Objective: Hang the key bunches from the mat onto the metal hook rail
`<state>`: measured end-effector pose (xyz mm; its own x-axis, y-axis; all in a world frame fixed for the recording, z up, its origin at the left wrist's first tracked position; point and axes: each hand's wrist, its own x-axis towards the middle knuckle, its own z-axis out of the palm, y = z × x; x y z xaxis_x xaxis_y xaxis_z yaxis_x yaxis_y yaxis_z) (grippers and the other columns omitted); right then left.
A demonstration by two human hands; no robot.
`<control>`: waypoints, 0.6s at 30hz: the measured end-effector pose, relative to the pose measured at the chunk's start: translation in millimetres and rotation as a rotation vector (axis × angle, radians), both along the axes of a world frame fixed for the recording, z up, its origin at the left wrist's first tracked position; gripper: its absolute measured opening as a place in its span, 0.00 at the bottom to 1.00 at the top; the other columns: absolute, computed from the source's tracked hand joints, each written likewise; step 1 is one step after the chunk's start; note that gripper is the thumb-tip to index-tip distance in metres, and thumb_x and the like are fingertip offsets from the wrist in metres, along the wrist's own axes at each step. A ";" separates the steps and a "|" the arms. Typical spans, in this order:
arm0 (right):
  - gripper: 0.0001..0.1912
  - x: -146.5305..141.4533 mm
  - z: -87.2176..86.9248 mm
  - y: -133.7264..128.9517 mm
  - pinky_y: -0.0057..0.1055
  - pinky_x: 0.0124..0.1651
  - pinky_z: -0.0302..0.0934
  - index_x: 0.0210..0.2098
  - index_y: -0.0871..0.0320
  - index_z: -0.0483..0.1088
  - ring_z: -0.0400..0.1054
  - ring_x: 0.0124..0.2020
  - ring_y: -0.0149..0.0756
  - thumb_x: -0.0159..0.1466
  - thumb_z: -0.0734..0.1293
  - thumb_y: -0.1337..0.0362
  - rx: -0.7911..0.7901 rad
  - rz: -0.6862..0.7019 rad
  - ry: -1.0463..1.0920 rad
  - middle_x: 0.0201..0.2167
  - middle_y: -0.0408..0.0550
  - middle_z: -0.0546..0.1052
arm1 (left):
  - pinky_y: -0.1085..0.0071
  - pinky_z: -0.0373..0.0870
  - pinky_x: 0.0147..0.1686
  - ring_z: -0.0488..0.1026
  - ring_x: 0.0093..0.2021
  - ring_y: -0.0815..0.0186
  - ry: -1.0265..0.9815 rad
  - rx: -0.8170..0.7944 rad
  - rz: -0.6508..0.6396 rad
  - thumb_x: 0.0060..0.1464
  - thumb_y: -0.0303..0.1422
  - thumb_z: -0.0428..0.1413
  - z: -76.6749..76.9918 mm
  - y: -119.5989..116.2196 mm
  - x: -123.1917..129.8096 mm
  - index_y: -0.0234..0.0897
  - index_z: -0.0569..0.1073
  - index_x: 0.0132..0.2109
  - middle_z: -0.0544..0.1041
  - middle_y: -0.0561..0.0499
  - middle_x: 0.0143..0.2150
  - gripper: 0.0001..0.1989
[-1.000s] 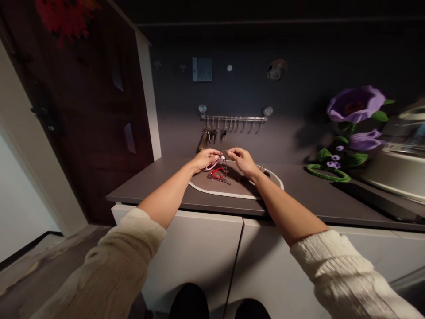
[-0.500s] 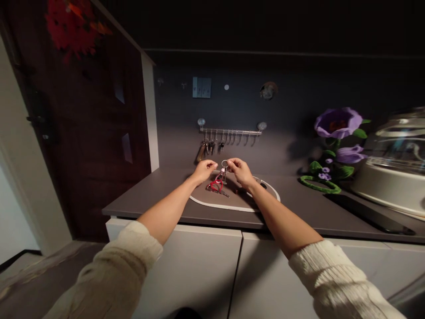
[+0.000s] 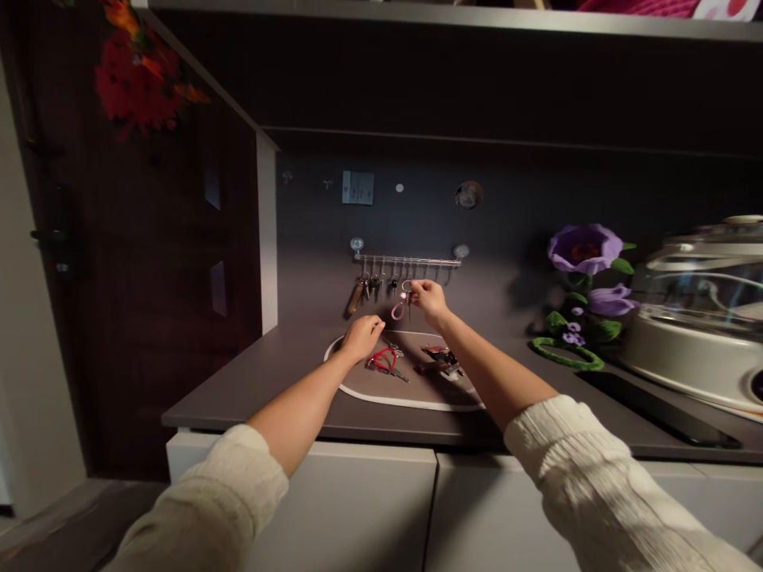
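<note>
A key ring (image 3: 408,287) is pinched between the thumb and fingertips of my right hand (image 3: 430,299), raised in front of the back panel. From it hang a pink loop charm (image 3: 399,310) and a key. My left hand (image 3: 362,338) is lower and to the left, over the mat (image 3: 381,400). Its fingers are drawn together, with nothing visible in them. On the mat near it lies a bunch of keys with a red cord (image 3: 385,359). A darker bunch of keys (image 3: 442,359) lies below my right hand, partly hidden by my forearm.
A hook rail (image 3: 411,260) on the back panel carries several hanging keys at its left part. Purple knitted flowers (image 3: 585,250), a black phone-like slab (image 3: 659,409) and a clear-lidded appliance (image 3: 703,342) stand at the right. A shelf edge (image 3: 417,16) runs overhead.
My right hand has lifted the key ring up toward the hook rail. My left hand has moved away from it and down. The view has tilted upward.
</note>
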<state>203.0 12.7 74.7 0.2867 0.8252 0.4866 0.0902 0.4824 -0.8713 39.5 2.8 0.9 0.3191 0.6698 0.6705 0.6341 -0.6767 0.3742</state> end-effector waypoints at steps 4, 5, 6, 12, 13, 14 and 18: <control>0.06 -1.9 14.5 9.5 0.24 0.24 0.60 0.23 0.61 0.63 0.58 0.16 0.22 0.54 0.63 0.66 -0.037 -0.014 0.116 0.16 0.39 0.65 | 0.71 0.59 0.36 0.68 0.35 0.66 0.009 0.010 0.007 0.55 0.34 0.44 -1.6 3.4 1.6 0.36 0.73 0.35 0.74 0.47 0.33 0.13; 0.06 -2.6 17.1 11.9 0.24 0.24 0.61 0.23 0.61 0.62 0.59 0.16 0.23 0.55 0.63 0.66 -0.042 -0.018 0.135 0.16 0.40 0.65 | 0.71 0.59 0.36 0.68 0.35 0.66 0.013 0.013 0.007 0.55 0.34 0.44 -2.1 4.3 1.9 0.36 0.73 0.35 0.74 0.47 0.33 0.14; 0.06 -3.5 19.5 14.4 0.25 0.24 0.61 0.23 0.61 0.62 0.59 0.16 0.23 0.55 0.63 0.66 -0.047 -0.024 0.151 0.17 0.40 0.66 | 0.71 0.59 0.35 0.68 0.35 0.66 0.019 0.015 0.006 0.55 0.34 0.44 -2.7 5.2 2.2 0.36 0.73 0.35 0.74 0.47 0.33 0.14; 0.06 -10.6 29.1 31.9 0.27 0.25 0.64 0.23 0.61 0.62 0.61 0.17 0.24 0.57 0.60 0.69 -0.062 -0.047 0.262 0.17 0.41 0.66 | 0.71 0.60 0.35 0.68 0.34 0.65 0.031 0.023 -0.007 0.55 0.35 0.44 -5.5 10.1 2.2 0.36 0.73 0.34 0.74 0.47 0.33 0.14; 0.06 -11.3 29.8 35.5 0.27 0.25 0.64 0.23 0.61 0.62 0.62 0.17 0.25 0.57 0.60 0.69 -0.065 -0.057 0.271 0.17 0.41 0.66 | 0.71 0.60 0.35 0.68 0.34 0.65 0.028 0.025 -0.010 0.55 0.35 0.44 -5.8 10.8 2.1 0.36 0.73 0.34 0.74 0.46 0.33 0.14; 0.06 -11.8 30.3 39.3 0.27 0.25 0.65 0.23 0.61 0.62 0.62 0.17 0.25 0.56 0.60 0.69 -0.071 -0.073 0.276 0.17 0.41 0.66 | 0.71 0.59 0.35 0.68 0.34 0.65 0.026 0.028 -0.012 0.55 0.35 0.44 -6.0 11.4 2.0 0.36 0.73 0.34 0.74 0.46 0.33 0.14; 0.06 -11.3 29.3 52.3 0.28 0.25 0.66 0.23 0.62 0.62 0.62 0.16 0.25 0.57 0.59 0.70 -0.040 -0.143 0.178 0.15 0.40 0.64 | 0.71 0.59 0.34 0.68 0.34 0.65 0.033 0.039 -0.008 0.55 0.35 0.44 -6.5 13.0 1.8 0.35 0.73 0.34 0.74 0.47 0.32 0.14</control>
